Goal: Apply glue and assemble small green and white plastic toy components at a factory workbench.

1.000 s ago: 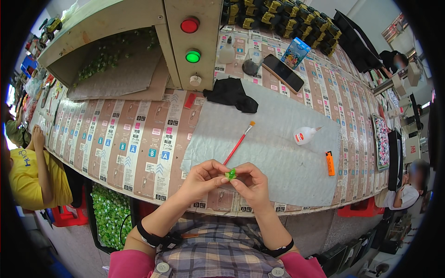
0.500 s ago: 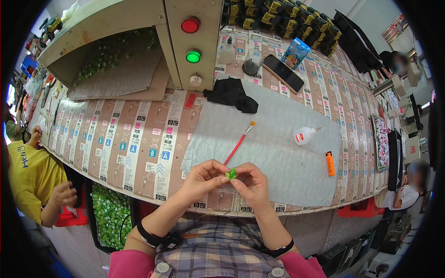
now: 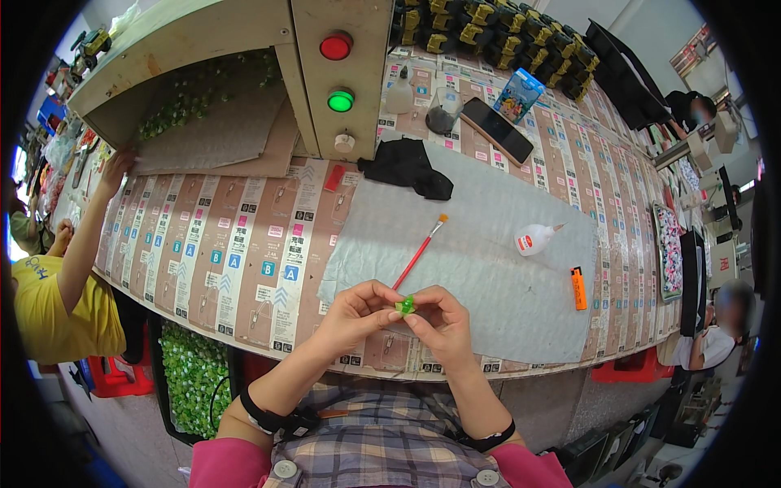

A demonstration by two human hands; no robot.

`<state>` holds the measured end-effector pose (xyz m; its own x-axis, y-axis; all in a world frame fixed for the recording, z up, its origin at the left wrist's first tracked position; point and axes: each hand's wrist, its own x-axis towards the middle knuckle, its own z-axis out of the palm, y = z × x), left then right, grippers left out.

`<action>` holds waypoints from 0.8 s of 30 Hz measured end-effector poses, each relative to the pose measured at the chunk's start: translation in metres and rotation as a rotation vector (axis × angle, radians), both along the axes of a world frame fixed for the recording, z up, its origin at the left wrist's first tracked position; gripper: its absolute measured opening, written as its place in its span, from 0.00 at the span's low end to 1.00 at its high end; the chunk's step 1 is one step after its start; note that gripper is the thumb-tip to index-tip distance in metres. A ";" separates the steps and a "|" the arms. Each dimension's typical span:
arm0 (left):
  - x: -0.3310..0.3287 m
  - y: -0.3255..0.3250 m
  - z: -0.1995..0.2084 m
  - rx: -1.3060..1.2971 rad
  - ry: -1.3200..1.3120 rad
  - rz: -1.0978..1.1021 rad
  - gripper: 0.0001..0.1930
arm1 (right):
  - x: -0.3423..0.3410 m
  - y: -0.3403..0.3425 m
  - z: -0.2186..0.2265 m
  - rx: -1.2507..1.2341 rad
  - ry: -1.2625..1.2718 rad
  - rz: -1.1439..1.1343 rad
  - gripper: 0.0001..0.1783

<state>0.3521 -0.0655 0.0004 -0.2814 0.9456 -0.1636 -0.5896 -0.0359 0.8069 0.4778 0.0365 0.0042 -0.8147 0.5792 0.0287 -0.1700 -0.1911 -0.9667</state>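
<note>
A small bright-green piece of shiny plastic point(image 3: 405, 306) is pinched between the fingertips of both hands, above the near edge of the grey sheet point(image 3: 488, 309). My left hand point(image 3: 366, 309) grips it from the left, thumb against forefinger. From the other side my right hand point(image 3: 442, 322) holds it the same way. Its exact kind is too small to make out. Just beyond the fingers lies a red-handled brush point(image 3: 416, 259), its lower end partly hidden by my left hand. A white squeeze bottle point(image 3: 534, 238) and an orange lighter point(image 3: 578, 288) rest to the right.
Ahead stand a beige machine point(image 3: 325, 130) with lit buttons, a black cloth point(image 3: 407, 167), a phone point(image 3: 497, 130), a blue box point(image 3: 519, 94) and a glass jar point(image 3: 443, 110). A bin of green pieces point(image 3: 195, 378) sits below the table. At left, a person in yellow point(image 3: 61, 301) reaches toward the machine.
The person in yellow at the left has raised an arm toward the machine's opening. My two hands and the green piece have hardly moved.
</note>
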 end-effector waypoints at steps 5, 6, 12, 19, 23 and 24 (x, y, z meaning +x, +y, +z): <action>0.000 0.000 0.000 0.000 0.004 0.003 0.09 | 0.000 0.001 0.000 0.001 -0.002 0.004 0.09; 0.000 0.000 0.000 0.001 0.001 0.001 0.09 | 0.000 0.001 -0.001 0.001 -0.002 0.006 0.09; -0.001 0.001 0.001 0.007 -0.010 -0.005 0.09 | 0.000 0.000 0.000 -0.010 0.017 -0.005 0.09; 0.001 0.003 0.005 0.002 -0.117 0.071 0.10 | 0.002 0.015 0.032 0.238 -0.169 -0.041 0.12; -0.007 -0.003 0.001 0.057 -0.160 0.212 0.10 | -0.024 0.048 0.051 0.859 -0.349 -0.085 0.14; -0.007 -0.003 0.003 0.069 -0.217 0.254 0.09 | -0.032 0.055 0.045 1.186 -0.401 -0.076 0.13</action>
